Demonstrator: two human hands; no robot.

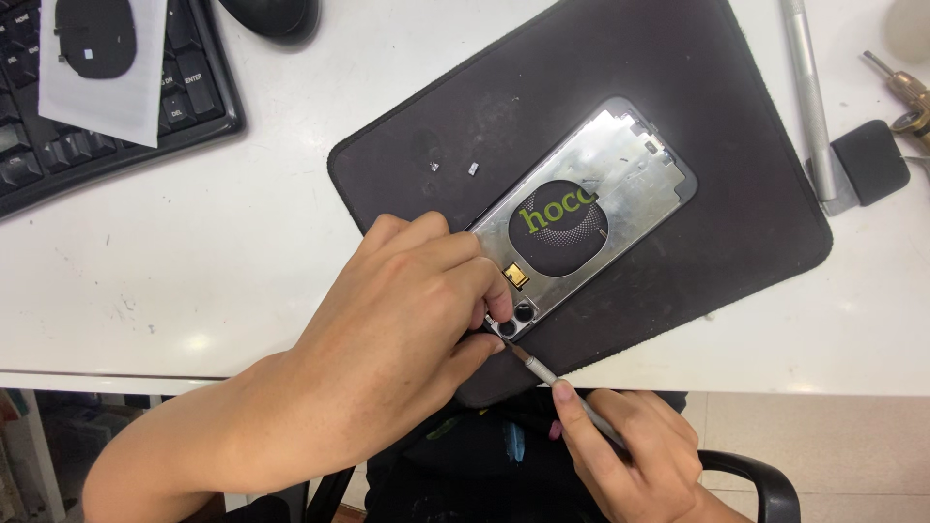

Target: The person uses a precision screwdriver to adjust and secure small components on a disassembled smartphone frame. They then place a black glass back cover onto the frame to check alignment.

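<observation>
Left hand [402,324] fingers press together on the lower corner of the open phone back shell [581,223], mid-frame on the black mat [736,194]. Right hand [630,455] grips a thin screwdriver [547,376], tip at that corner. 2 tiny parts [453,169] lie loose; work looks midway.

White desk [242,281], glossy, with light glare near its front edge; black keyboard [97,107] at the back-left corner. Pale tiled floor [823,446] below the front edge at right, chair armrest [765,479] by it.
</observation>
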